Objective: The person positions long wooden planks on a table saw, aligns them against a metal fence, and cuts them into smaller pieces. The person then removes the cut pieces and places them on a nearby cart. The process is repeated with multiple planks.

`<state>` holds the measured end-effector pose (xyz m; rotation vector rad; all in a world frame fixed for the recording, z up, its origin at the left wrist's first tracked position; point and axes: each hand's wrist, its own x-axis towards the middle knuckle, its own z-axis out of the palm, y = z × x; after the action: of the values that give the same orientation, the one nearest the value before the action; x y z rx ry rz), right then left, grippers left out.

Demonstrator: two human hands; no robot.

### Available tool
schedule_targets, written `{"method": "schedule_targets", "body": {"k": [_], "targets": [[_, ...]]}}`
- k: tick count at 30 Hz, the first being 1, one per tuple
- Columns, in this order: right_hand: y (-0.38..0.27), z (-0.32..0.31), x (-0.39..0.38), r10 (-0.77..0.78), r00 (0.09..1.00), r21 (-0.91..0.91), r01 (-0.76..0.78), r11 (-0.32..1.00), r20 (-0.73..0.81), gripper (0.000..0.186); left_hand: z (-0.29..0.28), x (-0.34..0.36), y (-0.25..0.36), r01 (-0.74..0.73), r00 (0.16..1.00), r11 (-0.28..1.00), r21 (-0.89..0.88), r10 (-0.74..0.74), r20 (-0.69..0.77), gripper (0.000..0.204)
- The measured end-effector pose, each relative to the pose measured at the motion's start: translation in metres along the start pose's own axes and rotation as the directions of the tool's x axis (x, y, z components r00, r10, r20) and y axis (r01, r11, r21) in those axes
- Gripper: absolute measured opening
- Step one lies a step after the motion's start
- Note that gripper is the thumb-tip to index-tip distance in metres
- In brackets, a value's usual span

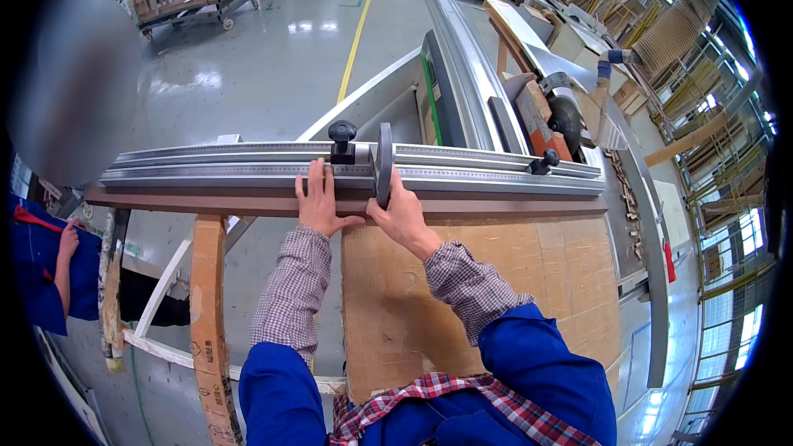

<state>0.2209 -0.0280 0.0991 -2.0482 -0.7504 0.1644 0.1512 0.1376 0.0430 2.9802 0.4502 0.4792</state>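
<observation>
Looks to me like the lining-up step: the brown board (182, 200) lies lengthwise along the near side of the silver rail (479, 173), in front of the person. Left hand (318, 208) is loose, fingers spread over the rail's edge, thumb out across the board, not clamped on anything. Right hand (403, 216) seems pinched round the bottom of the upright dark plate (385, 157), thumb one side, fingers the other. Next move imo calls for keeping the board snug while that plate is kept steady. Materials-wise, rail is shiny grooved metal with a ruled scale, board is long, straight and matte, plate is smooth with a rounded top, and the tan cardboard (487, 281) below is creased and a bit glossy
</observation>
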Motion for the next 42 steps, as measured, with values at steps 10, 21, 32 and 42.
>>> {"method": "schedule_targets", "body": {"k": [10, 21, 32, 42], "targets": [[0.003, 0.018, -0.009, -0.026, 0.998, 0.178, 0.036, 0.983, -0.059, 0.046, 0.064, -0.028, 0.002, 0.193, 0.521, -0.271, -0.943, -0.786, 0.333, 0.064], [-0.008, 0.016, -0.014, 0.003, 0.999, -0.133, -0.008, 0.991, -0.037, 0.062, 0.064, -0.042, -0.026, 0.199, 0.515, -0.431, -0.88, -0.718, 0.468, 0.028], [-0.055, -0.038, 0.013, -0.025, 1.0, -0.375, 0.03, 0.927, 0.017, 0.082, 0.038, -0.099, -0.03, 0.222, 0.533, -0.432, -0.874, -0.697, 0.48, 0.03], [-0.089, 0.033, 0.135, -0.017, 0.867, -0.805, 0.469, 0.364, 0.497, 0.042, 0.029, -0.107, -0.009, 0.146, 0.564, -0.45, -0.881, -0.693, 0.448, 0.028]]}}
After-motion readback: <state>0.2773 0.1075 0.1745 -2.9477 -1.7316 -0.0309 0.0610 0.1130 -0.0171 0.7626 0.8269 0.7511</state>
